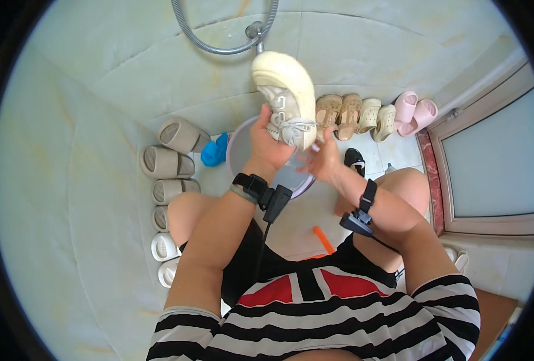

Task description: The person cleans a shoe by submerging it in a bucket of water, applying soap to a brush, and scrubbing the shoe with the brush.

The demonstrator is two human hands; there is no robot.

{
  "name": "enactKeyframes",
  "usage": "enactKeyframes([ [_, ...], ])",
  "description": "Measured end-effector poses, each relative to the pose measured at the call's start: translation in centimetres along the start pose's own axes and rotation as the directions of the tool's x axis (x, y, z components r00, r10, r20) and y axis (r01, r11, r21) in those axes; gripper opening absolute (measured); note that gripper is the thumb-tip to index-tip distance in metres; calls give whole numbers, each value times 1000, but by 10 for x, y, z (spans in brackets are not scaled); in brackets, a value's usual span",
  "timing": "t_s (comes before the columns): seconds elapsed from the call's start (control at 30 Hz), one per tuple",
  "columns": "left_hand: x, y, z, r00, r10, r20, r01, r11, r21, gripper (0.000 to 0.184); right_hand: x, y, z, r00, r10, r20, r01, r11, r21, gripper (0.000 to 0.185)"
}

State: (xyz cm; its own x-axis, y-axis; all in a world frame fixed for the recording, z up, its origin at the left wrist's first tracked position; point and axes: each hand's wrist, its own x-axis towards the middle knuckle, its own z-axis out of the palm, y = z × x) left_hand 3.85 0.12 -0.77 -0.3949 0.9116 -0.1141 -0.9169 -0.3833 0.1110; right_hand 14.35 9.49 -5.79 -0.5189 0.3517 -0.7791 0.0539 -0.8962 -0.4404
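A cream sneaker with grey laces (286,99) is held up over a round pale basin (241,150). My left hand (268,144) grips it by the heel end on its left side, the thumb near the laces. At the shoe's lower right is my right hand (323,157), its fingers spread beside the heel; whether they touch the shoe is unclear. The shoe's toe points up toward the wall. Part of the basin is hidden behind the shoe and both hands.
Beige and white slippers (167,162) line the left wall, near a blue item (214,150). Brown and cream clogs (349,114) and pink slippers (425,114) stand along the back wall. A shower hose (219,50) hangs above. A frosted door (496,156) is at right.
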Motion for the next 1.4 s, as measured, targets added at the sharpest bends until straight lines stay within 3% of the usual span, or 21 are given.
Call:
enactKeyframes([
  [0.03,1,2,-4,1000,4,-4,-4,1000,3,47,-4,6,1,1000,-2,-1,2,1000,15,91],
  [0.1,2,1,-4,1000,-10,-10,10,1000,17,48,-10,12,3,905,-34,425,-49,982,185,88],
  [0.23,3,-13,-17,990,39,-139,-26,995,97,43,4,-5,6,924,-177,340,42,928,370,85],
  [0.3,2,-21,-22,986,43,-160,-25,993,114,41,8,-7,10,975,-98,200,7,910,414,85],
  [0.37,-6,-29,-6,941,96,-325,-51,988,144,36,4,-1,14,976,-74,207,-17,913,407,84],
  [0.5,-10,-26,-30,943,209,-260,-123,942,311,41,-8,5,27,954,-52,295,-73,914,399,82],
  [0.53,-11,-23,-39,924,382,-22,-244,634,734,40,-12,5,31,964,-27,263,-79,921,383,78],
  [0.6,-12,-20,-53,867,428,256,-342,139,929,38,-12,9,33,974,2,226,-82,935,346,74],
  [0.63,-14,-23,-45,840,379,388,-396,-63,916,37,-10,12,31,975,1,224,-77,940,333,73],
  [0.7,-14,-26,-31,942,307,133,-287,537,793,38,-6,20,25,973,-9,231,-62,952,301,72],
  [0.73,-9,-28,-26,995,62,-76,-49,986,157,41,-5,25,21,973,-16,232,-51,958,281,72],
  [0.77,-12,-28,-22,989,142,-49,-123,950,287,48,-4,29,17,973,-23,230,-39,964,261,71],
  [0.8,-7,-33,-34,937,343,-66,-255,801,542,53,-3,33,14,973,-28,229,-28,971,239,71],
  [0.83,-6,-31,-25,951,276,-140,-222,925,309,39,-3,37,13,973,-34,230,-17,976,219,70],
  [0.87,-10,-30,-21,940,292,-176,-207,899,387,42,-1,40,11,973,-35,228,-11,980,198,70],
  [0.97,2,-32,-30,912,329,-243,-248,918,311,52,-1,45,6,976,-43,214,11,989,149,68],
  [1.1,2,-31,-24,855,344,-388,-168,891,421,59,0,47,2,978,-47,204,25,994,108,66],
  [1.17,-4,-28,-19,802,347,-487,15,802,597,61,0,48,1,979,-49,198,30,995,94,65],
  [1.3,-4,-26,-27,808,359,-467,26,770,637,62,2,50,-1,979,-45,197,30,997,75,63],
  [1.4,4,-32,-41,790,410,-456,-126,836,534,62,2,50,1,981,-26,193,13,998,68,62],
])
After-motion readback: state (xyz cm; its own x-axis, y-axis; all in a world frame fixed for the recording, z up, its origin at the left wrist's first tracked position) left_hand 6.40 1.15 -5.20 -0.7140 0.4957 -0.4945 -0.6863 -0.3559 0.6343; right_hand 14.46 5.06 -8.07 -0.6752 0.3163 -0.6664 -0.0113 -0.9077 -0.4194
